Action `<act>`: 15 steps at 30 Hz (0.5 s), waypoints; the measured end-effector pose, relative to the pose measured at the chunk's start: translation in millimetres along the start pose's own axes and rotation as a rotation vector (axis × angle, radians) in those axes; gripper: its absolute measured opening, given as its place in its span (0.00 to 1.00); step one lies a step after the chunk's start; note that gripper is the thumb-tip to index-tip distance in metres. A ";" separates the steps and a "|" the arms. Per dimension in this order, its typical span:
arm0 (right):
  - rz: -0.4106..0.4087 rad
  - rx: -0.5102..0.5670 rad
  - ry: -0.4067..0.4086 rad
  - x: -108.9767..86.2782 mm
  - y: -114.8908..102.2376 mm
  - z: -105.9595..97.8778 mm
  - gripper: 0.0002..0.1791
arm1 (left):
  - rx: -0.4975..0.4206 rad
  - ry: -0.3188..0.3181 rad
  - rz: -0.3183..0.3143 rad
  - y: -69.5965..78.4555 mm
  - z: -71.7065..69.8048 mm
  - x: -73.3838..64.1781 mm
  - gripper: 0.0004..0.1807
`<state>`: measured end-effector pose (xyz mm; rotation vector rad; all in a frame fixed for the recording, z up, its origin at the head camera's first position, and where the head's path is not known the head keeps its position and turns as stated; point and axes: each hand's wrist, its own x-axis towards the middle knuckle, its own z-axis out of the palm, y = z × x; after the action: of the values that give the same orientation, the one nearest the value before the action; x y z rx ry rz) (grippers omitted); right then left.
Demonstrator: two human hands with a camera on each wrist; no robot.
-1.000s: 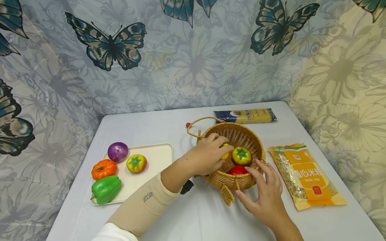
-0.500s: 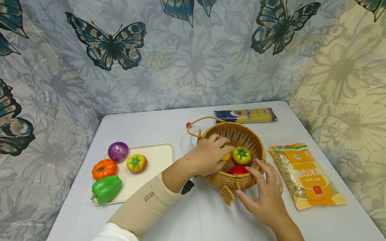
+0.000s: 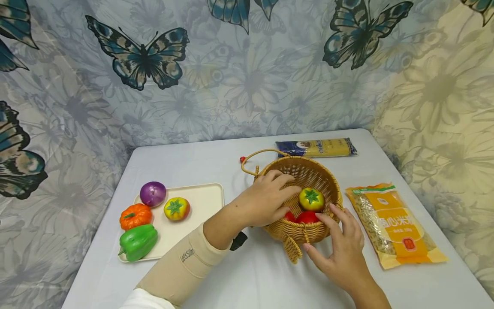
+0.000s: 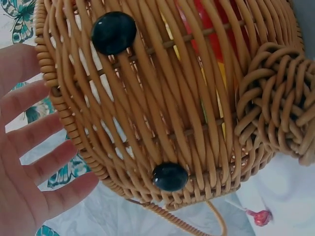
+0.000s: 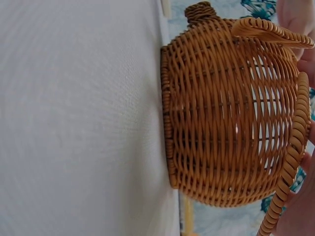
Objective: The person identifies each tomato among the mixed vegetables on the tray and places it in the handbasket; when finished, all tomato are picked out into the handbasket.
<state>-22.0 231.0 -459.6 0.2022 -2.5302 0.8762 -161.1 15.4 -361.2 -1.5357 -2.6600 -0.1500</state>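
A wicker basket (image 3: pixel 316 171) with dark button eyes (image 4: pixel 113 32) stands right of the table's middle. My left hand (image 3: pixel 266 199) reaches over its left rim, fingers extended; in the left wrist view they are spread and straight beside the rim, with nothing gripped. Inside lie a yellow-green tomato (image 3: pixel 311 199), a red one (image 3: pixel 307 217) and another red piece (image 3: pixel 289 216) partly under the left hand. Red and yellow show through the weave in the left wrist view. My right hand (image 3: pixel 343 249) rests relaxed fingertips at the basket's near right rim, thumb beside its woven fin (image 3: pixel 292 249).
On the left, a cream tray (image 3: pixel 200 214) bears a yellow-red tomato (image 3: pixel 176 209), purple onion (image 3: pixel 152 194), orange pumpkin (image 3: pixel 135 216) and green bell pepper (image 3: pixel 138 242). A pasta pack (image 3: pixel 328 148) lies behind the basket; an orange-printed bag (image 3: pixel 395 225) lies right. The basket's looped handle (image 3: pixel 251 161) leans left.
The left hand has let go of the yellow tomato, which has dropped lower in the basket; red now shows below that hand. The right hand stays at the rim. The view has shifted slightly.
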 end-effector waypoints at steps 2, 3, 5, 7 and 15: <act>-0.002 -0.001 -0.001 0.6 0.1 -0.4 0.42 | 0.005 0.005 -0.004 -0.2 -2.1 -1.4 0.28; -0.003 0.000 -0.001 0.9 0.2 -0.4 0.42 | 0.010 0.010 -0.003 -0.6 -3.0 -2.5 0.29; -0.002 0.002 -0.005 0.9 0.3 -0.3 0.42 | 0.010 0.020 -0.009 -1.9 -4.8 -5.5 0.29; -0.004 0.002 -0.007 1.0 0.4 0.0 0.42 | 0.009 0.044 -0.009 -4.0 -5.3 -9.3 0.28; -0.013 0.009 0.000 0.6 1.6 1.2 0.43 | -0.045 0.062 -0.071 -13.0 -2.3 -25.5 0.28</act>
<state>-23.4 231.5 -461.1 0.2218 -2.5229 0.8824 -159.6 -13.3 -362.3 -1.4243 -2.6821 -0.2589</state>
